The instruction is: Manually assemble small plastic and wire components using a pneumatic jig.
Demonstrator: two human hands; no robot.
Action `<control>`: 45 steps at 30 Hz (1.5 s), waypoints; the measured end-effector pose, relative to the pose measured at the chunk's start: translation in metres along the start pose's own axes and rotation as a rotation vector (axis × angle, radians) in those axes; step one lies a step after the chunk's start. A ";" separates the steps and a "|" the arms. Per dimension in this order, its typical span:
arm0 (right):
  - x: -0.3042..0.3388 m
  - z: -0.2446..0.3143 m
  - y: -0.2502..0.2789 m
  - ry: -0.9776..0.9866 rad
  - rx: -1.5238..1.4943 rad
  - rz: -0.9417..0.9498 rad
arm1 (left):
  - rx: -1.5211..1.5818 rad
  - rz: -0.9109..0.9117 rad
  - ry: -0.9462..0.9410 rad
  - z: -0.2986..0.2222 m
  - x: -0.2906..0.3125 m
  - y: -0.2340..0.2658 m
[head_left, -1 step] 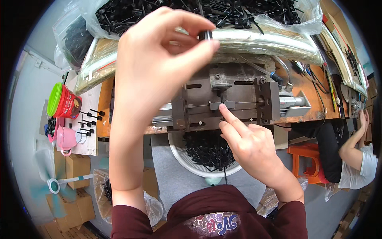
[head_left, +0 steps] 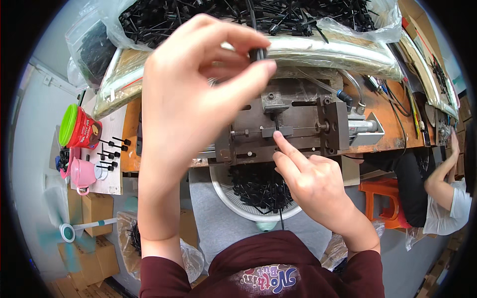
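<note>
One black part [head_left: 258, 53] is pinched in the left hand [head_left: 191, 82] while the right hand [head_left: 316, 181], grip unclear, fingers the small block [head_left: 268, 132] on the metal fixture [head_left: 304, 116], apparently steadying, the next move calling for careful alignment.

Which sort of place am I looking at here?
Most likely a small workshop for assembling parts: a metal machine sits on a wooden bench, a big heap of similar black parts lies behind it, and a white basket below holds more.
</note>
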State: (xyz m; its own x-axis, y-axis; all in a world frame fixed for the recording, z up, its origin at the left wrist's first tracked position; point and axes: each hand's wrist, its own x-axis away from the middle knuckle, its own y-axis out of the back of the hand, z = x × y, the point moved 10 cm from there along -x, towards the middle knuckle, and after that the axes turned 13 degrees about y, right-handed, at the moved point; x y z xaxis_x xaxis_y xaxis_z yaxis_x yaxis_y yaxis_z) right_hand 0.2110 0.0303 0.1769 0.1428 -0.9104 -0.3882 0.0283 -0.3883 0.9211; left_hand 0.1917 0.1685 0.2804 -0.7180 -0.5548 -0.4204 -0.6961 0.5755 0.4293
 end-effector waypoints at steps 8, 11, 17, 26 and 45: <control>-0.009 -0.057 0.052 -0.030 -0.233 -0.281 | -0.112 0.083 -0.008 0.002 0.066 -0.013; -0.028 -0.113 0.096 -0.097 0.279 -0.402 | -0.134 0.100 -0.008 0.013 0.086 -0.024; -0.099 -0.162 0.077 0.231 0.446 -0.082 | -0.250 0.090 -0.010 0.029 0.112 -0.060; -0.153 -0.180 0.026 0.129 0.262 0.214 | -0.494 0.085 -0.076 0.033 0.115 -0.086; -0.105 -0.250 0.078 -0.457 -0.562 -0.052 | -0.531 0.109 -0.062 0.040 0.107 -0.088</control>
State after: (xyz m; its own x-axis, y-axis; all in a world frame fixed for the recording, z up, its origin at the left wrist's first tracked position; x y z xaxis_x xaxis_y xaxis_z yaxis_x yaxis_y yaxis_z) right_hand 0.4457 0.1310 0.2969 -0.2963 -0.9093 -0.2923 0.5459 -0.4123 0.7294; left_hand 0.1759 0.0824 0.1654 -0.7954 -0.4635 -0.3905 -0.5355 0.2357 0.8110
